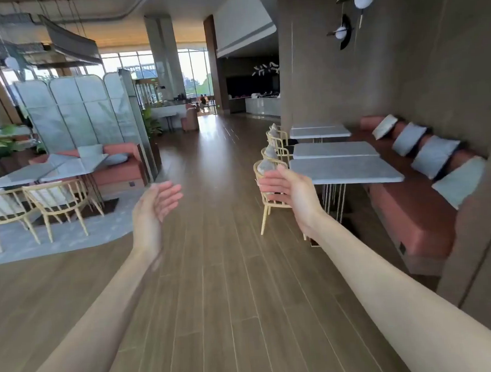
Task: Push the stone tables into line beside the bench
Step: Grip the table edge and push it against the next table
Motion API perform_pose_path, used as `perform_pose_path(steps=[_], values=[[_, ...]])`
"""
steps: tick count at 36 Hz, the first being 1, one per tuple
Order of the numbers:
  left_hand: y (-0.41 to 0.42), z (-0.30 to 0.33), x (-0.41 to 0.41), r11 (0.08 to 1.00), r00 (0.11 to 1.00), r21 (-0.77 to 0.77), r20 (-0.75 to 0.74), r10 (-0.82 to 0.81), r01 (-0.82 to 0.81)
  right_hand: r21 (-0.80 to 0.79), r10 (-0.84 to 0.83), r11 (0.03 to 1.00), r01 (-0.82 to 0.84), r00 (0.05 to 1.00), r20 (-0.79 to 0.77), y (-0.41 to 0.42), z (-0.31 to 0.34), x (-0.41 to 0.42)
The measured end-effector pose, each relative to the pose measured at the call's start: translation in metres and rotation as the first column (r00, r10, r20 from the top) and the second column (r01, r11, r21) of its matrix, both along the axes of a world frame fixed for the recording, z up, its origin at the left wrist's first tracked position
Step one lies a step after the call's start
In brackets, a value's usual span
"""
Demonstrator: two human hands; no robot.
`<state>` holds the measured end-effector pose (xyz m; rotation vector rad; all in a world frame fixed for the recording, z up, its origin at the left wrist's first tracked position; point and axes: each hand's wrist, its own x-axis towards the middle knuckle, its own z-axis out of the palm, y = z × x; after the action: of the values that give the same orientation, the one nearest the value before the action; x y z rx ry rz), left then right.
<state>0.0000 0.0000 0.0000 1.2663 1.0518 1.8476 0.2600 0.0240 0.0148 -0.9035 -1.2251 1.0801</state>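
1. Both your hands are raised in front of you over the wooden floor (214, 272), arms stretched out, neither touching anything.
2. Left hand (157, 203): fingers straight and loosely spread, palm turned inward, holding nothing.
3. Right hand (284, 188): fingers relaxed and extended, palm turned inward, empty. It overlaps the nearest chair (268, 201) in view, but looks to be in front of it, not gripping it.
4. Stone tables sit on the right, beside the red bench (411, 217) along the wall. Nearest tabletop (346, 170) is just right of your right hand; second tabletop (333, 150) sits right behind it with a thin gap; far tabletop (319, 132) is set apart from those two.
5. The three left edges don't line up: the nearest tabletop sticks out a bit further toward the aisle. That's probably what needs correcting.
6. Grey cushions (433, 156) lean along the bench back; pale wooden chairs line the aisle side of the tables.
7. Judgement: you're on approach, hands open and ready to plant on the nearest tabletop's edge. No push begun.
8. Watch it: chairs crowd the aisle side, so a shove could knock them.
9. Left side has another table set (53, 170) with chairs, not part of this.
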Motion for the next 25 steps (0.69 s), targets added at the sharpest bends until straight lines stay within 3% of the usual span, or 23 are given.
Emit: perform_pose_path(steps=[14,25], values=[[0.254,0.002,0.058,0.997,0.997,0.000,-0.001,-0.077,0.077,-0.006,-0.105,0.994,0.105,0.994,-0.012,0.229,-0.013,0.077],[0.463,-0.030,0.162,0.972,0.975,-0.079,0.036,-0.218,0.220,-0.110,-0.257,0.960,0.256,0.966,0.006,0.397,-0.053,0.165]])
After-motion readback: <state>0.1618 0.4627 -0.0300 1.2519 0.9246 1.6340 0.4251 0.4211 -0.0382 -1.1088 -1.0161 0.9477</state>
